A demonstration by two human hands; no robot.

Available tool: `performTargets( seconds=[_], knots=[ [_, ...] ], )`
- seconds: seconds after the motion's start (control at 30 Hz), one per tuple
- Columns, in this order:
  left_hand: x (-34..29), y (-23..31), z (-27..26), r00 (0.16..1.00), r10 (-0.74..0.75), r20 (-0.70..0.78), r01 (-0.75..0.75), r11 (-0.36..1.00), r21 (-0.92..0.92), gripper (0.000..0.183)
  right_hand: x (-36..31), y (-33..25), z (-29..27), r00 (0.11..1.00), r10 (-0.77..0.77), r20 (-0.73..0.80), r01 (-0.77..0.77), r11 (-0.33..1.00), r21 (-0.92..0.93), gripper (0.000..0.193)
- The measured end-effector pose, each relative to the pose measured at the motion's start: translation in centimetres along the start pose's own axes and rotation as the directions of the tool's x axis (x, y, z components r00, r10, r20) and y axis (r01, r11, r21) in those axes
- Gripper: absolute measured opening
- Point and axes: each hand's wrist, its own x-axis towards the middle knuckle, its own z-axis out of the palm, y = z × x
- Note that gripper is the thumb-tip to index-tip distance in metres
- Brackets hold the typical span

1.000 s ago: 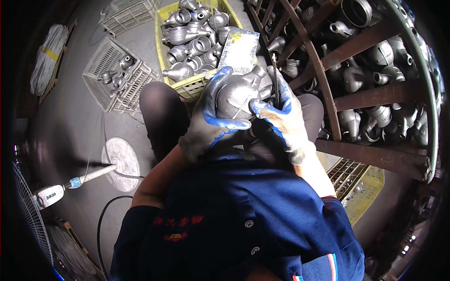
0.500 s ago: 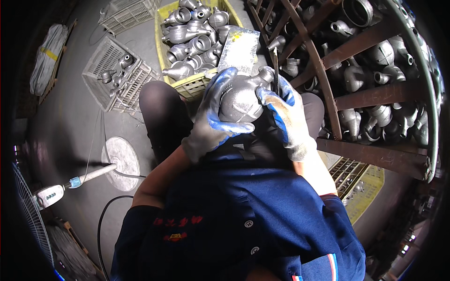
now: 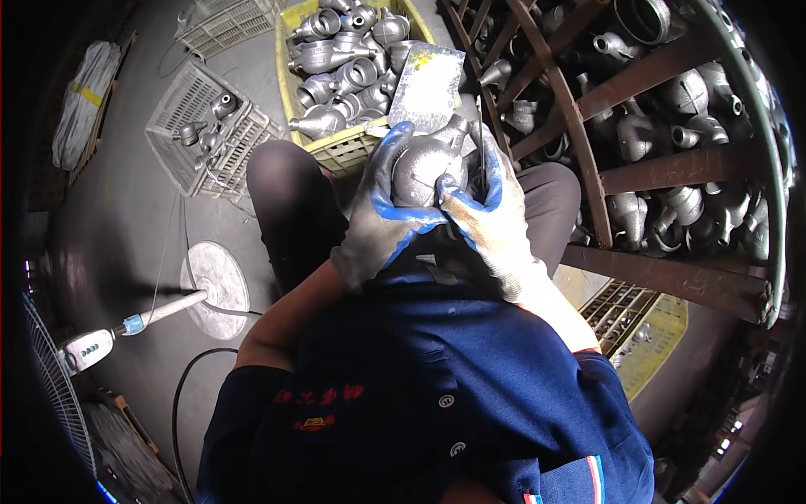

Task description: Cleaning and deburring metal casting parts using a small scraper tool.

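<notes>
Between my knees I hold a grey metal casting (image 3: 422,170), a round body with a tapered neck pointing up and to the right. My left hand (image 3: 374,204), in a grey glove with blue fingers, is wrapped round its left side and underside. My right hand (image 3: 494,220), gloved alike, presses its thumb on the front of the casting while its fingers lie along the right side. A slim, dark, rod-like tool (image 3: 481,134) stands upright in the right hand beside the neck. Its lower part is hidden, and its exact kind cannot be made out.
Ahead, a yellow crate (image 3: 290,92) full of similar castings has a metal plate (image 3: 426,84) resting at its edge. A grey crate (image 3: 172,139) with a few castings stands to the left. Close on the right is a rusty rack (image 3: 579,143) of castings. A fan (image 3: 88,351) stands left.
The casting has turned in my hands, its neck now more upright. My right hand has moved left and closer against it, with the thumb now over its front. The tool has shifted left.
</notes>
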Motion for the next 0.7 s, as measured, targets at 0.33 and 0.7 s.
performTargets(
  seconds=[0.33, 0.7],
  knots=[
    [0.3, 0.5, -0.1, 0.997, -0.081, 0.017, 0.082, 0.981, -0.176, 0.097, 0.2, 0.6, -0.2, 0.979, 0.194, 0.065, -0.202, 0.868, 0.453, 0.062],
    [0.1, -0.2, -0.8, 0.994, -0.054, 0.093, 0.064, 0.992, -0.107, 0.103, 0.4, 1.2, -0.8, 0.952, 0.267, 0.151, -0.294, 0.655, 0.696, 0.042]
  ],
)
